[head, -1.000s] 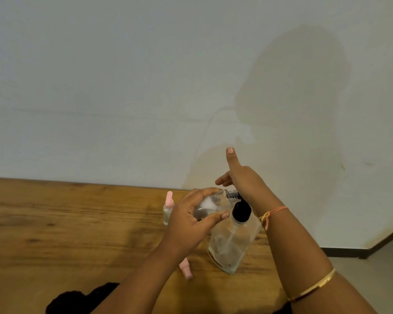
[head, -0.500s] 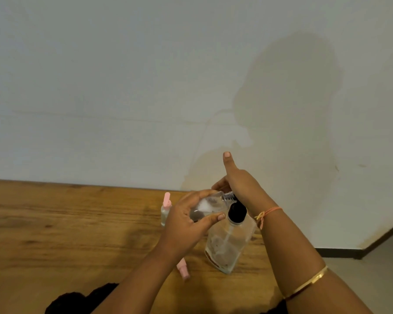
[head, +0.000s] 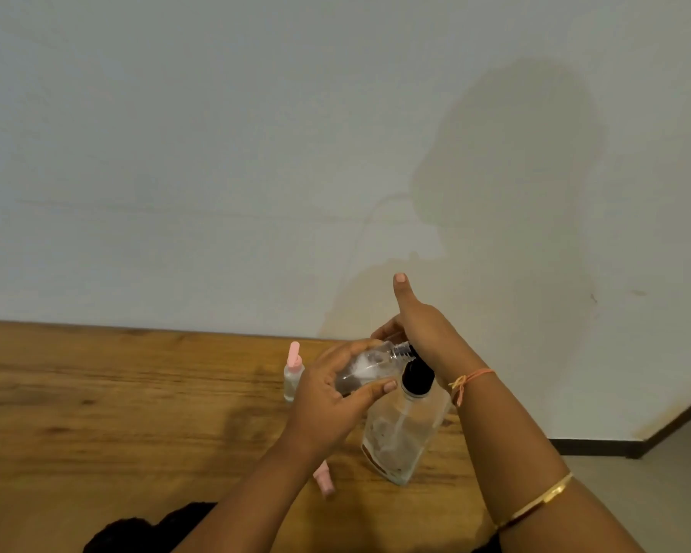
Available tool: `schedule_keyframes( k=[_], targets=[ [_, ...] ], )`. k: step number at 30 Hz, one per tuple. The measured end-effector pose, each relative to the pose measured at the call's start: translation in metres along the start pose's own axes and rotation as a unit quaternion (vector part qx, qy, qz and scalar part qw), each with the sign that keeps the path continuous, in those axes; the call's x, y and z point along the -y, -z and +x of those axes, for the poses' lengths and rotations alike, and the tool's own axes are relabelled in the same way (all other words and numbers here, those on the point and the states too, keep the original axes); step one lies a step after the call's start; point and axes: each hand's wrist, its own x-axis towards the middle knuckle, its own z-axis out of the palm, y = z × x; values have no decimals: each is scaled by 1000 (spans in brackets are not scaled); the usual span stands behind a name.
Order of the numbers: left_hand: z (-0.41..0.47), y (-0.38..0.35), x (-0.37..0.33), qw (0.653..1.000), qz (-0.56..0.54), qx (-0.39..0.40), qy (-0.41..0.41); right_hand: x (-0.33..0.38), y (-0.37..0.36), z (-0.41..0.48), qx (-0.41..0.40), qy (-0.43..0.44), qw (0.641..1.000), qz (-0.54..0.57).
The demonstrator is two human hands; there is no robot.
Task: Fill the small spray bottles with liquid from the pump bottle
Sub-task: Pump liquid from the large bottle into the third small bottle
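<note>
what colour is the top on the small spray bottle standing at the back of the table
Pink. The spray bottle shows only in the head view, standing just left of the left hand.

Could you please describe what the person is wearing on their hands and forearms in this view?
Both forearms are bare, with no sleeves or gloves in view. The right wrist carries a thin orange-pink thread bracelet tied with a small yellowish knot, and further up the right forearm sits a slim gold bangle. The left hand and right hand show no rings that can be made out.

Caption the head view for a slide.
Left hand tilts small spray bottle at pump bottle; right hand on pump.
</note>
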Motion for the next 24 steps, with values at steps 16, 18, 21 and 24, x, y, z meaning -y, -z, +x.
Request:
schedule_keyframes(
  k=[16, 18, 21, 24],
  targets=[
    [-4, -2, 2, 999, -36, -17, -4, 2, -1, 2, -16, 9, 1000, -13],
    [-4, -2, 1, 999, -33, -18, -6, 2, -1, 3, -23, 16, 999, -24],
    [-4, -3, 1, 1000, -25, -9, -5, -4, -1, 3, -27, 2, 999, -32],
    [-4, -3, 6, 1000, -14, 3, 6, -8, -3, 3, -30, -15, 999, -39]
  ],
)
